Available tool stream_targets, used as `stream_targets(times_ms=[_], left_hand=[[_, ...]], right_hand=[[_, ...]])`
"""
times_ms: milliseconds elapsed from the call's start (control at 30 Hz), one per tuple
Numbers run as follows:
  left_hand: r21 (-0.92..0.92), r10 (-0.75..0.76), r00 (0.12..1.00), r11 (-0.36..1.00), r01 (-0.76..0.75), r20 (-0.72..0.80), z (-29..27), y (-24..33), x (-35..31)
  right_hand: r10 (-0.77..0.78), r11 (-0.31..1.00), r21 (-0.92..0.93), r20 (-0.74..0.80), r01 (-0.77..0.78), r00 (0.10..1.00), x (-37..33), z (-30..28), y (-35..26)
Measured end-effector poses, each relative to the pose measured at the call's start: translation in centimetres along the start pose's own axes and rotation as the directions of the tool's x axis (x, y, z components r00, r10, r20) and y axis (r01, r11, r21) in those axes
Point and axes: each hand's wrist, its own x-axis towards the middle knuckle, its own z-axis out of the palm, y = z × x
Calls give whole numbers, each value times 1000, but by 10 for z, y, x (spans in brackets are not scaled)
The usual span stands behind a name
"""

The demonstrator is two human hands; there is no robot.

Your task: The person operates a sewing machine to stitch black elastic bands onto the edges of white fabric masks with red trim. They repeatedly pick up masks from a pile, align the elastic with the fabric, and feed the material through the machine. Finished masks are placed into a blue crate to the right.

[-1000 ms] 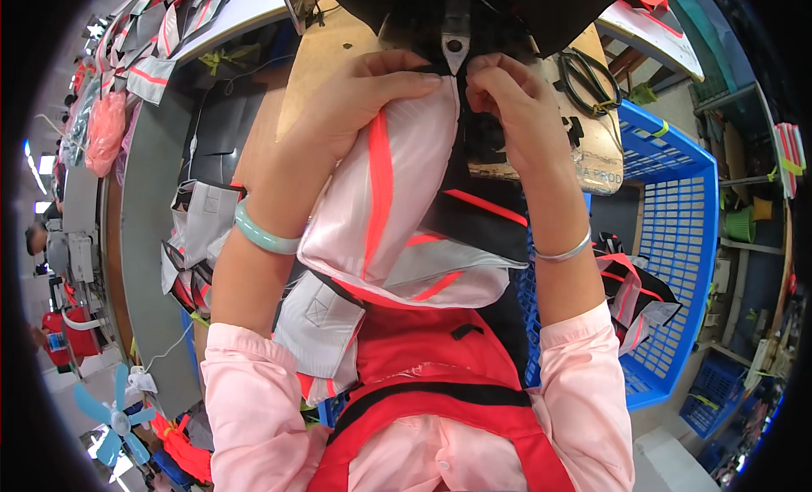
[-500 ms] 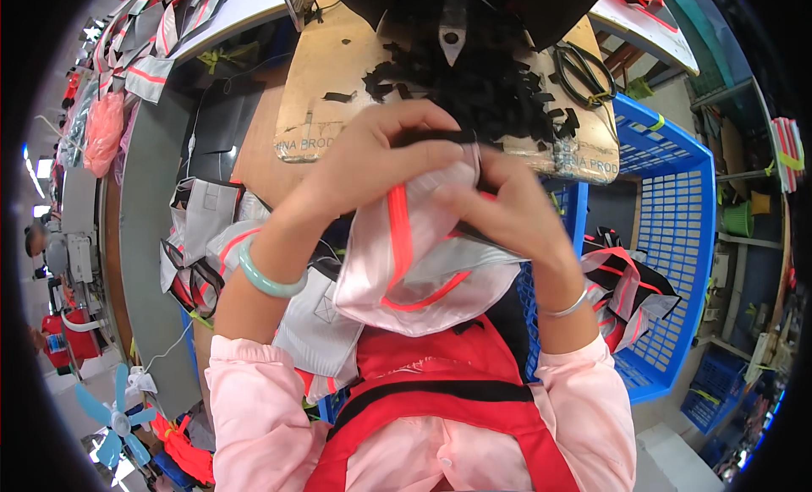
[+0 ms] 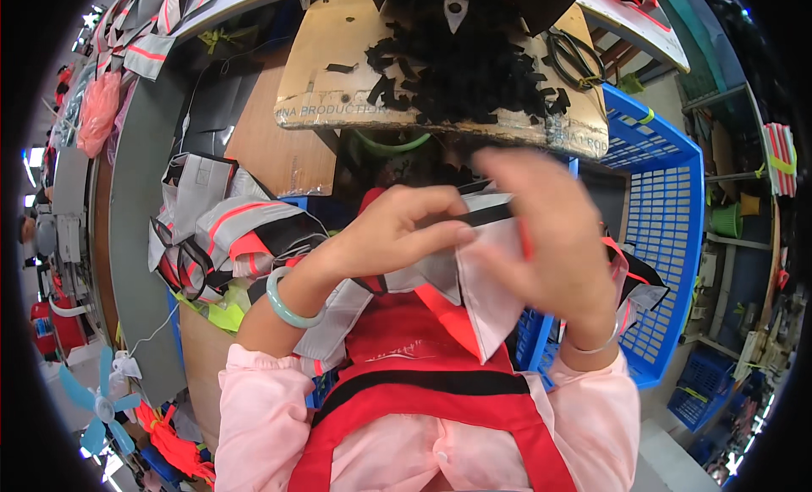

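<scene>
My left hand pinches the black-edged upper part of a silver-grey fabric piece between thumb and fingers. This piece carries a bright orange-pink stripe and hangs in front of my red apron, one corner pointing down. My right hand, blurred by motion, is at the piece's right side. Its fingers are raised and apart from the thumb, which is close to the fabric. Part of the piece is hidden behind both hands.
Black scraps cover a taped board ahead, with black-handled shears at its right. Similar grey pieces are heaped at the left. A blue plastic basket with more pieces stands at the right.
The fabric piece has turned and folded, so a pointed corner now hangs down. My right hand has lifted its fingers off it. The view has shifted, showing more below the board.
</scene>
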Motion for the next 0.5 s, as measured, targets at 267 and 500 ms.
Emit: stream_targets(times_ms=[267, 500], left_hand=[[218, 369, 927, 912, -347, -64, 18, -61, -11], [105, 228, 925, 973, -205, -305, -21, 30, -31]], right_hand=[[-55, 980, 198, 320, -10, 946, -5, 5, -1], [236, 677, 636, 288, -370, 928, 22, -17, 5]])
